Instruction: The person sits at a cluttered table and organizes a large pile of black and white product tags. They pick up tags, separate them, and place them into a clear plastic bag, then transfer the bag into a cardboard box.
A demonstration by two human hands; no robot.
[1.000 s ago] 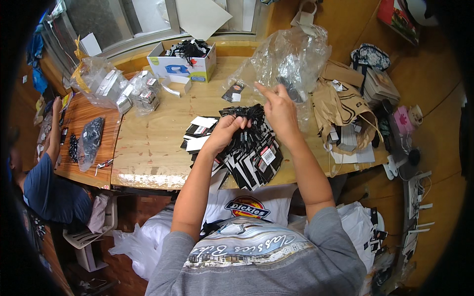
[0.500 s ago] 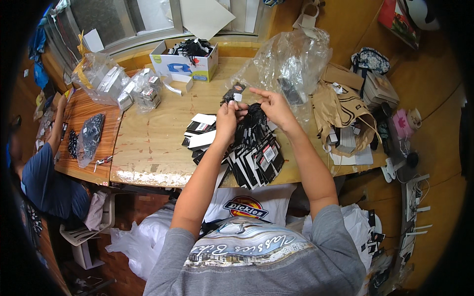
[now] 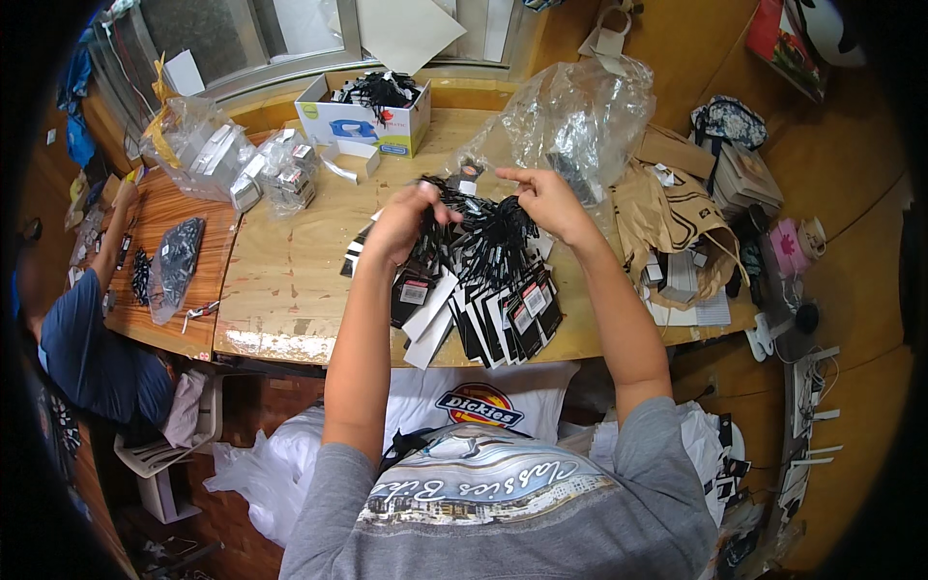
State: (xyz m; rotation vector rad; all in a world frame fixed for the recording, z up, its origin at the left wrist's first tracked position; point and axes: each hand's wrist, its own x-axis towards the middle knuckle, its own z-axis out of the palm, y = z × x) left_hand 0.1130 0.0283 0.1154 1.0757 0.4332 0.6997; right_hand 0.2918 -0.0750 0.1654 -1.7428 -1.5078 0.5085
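My right hand [image 3: 551, 207] pinches a bunch of black strings [image 3: 503, 230], its index finger pointing out to the left. From these strings hang several black and white hang tags [image 3: 527, 314], fanned out toward the table's near edge. To the left, my left hand [image 3: 408, 222] is smeared by motion over more black strings; whether its fingers grip any cannot be made out. More hang tags [image 3: 416, 292] spread beneath that hand, some with white label patches. Just beyond the strings lies a small dark piece with a round light spot [image 3: 469, 174].
A carton full of black strings [image 3: 416, 121] stands at the back. Clear plastic bags [image 3: 590, 106] and a brown paper bag [image 3: 677, 213] lie to the right. Bagged white boxes [image 3: 217, 159] stand back left. A co-worker in a dark blue shirt [image 3: 92, 353] sits far left.
My left hand has moved left and slightly nearer, away from my right hand, and the strings have spread wider. Tags under it have shifted. My right hand has barely moved.
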